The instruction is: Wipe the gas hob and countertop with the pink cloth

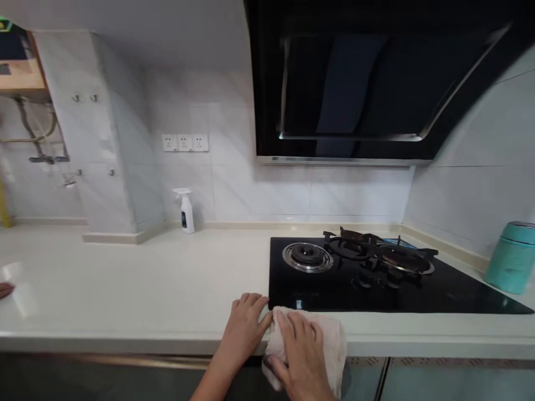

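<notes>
My right hand [301,351] presses a white cloth [332,334] against the counter's front edge, just before the black gas hob [334,295]. The cloth lies bunched under my fingers and hangs over the edge. Beside it, my left hand [246,323] rests on the white countertop [188,295] with its fingers loosely apart at the hob's front left corner. That hand's thumb reaches towards the cloth and holds nothing visible. One burner [308,255] sits bare at the hob's left. Dark pan supports [355,245] are gathered over the right part.
A white spray bottle [186,211] stands by the back wall, below wall sockets [184,142]. Over the hob slants a black range hood [355,89]. A turquoise canister [510,259] stands at the right. Another person's fingers [5,289] show at the left edge.
</notes>
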A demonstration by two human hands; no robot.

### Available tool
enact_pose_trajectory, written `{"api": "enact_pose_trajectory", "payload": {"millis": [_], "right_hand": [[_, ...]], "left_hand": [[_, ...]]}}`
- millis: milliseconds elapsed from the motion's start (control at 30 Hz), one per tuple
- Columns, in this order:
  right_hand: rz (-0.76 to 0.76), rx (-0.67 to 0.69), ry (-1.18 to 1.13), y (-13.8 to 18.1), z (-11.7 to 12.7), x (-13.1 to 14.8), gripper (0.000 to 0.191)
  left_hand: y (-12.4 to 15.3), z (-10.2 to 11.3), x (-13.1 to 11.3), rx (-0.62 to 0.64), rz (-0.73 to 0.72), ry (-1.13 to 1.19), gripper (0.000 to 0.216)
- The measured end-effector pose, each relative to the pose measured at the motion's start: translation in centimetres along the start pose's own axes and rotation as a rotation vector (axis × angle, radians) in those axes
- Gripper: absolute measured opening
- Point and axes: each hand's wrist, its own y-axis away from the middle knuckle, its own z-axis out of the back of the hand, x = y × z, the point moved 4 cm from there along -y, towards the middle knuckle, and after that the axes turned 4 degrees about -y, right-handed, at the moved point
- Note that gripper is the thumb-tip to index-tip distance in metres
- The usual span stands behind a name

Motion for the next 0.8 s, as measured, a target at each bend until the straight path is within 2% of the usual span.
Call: {"api": "enact_pose_trajectory", "payload": {"millis": [167, 300, 467, 600, 700, 800], "right_hand": [[0.09, 0.095, -0.045, -0.4, -1.0, -1.5, 0.087], [0.115, 0.114, -0.092, 0.2, 0.7, -2.4, 0.082], [0.0, 0.127, -0.174, 0.0, 2.9, -1.0, 0.077], [0.003, 0.163, -0.178, -0.4, 3.6, -0.5, 0.08], [0.024, 0.149, -0.145, -0.3, 3.0, -0.9, 0.083], [0.057, 0.082, -0.027, -0.2, 0.5, -1.3, 0.081]], "left_hand": [[0.0, -0.5, 1.3, -0.022, 0.041, 0.039, 0.029], [-0.4, -0.7, 2.1, -0.021, 0.014, 0.038, 0.034], [-1.0, -0.7, 2.7, -0.016, -0.009, 0.002, 0.041], [-1.5, -1.1, 3.0, -0.011, -0.052, -0.02, 0.042], [-1.6, -1.7, 3.6, -0.002, -0.065, -0.033, 0.042], [-1.5, -2.7, 5.0, -0.008, -0.115, -0.064, 0.037]]}}
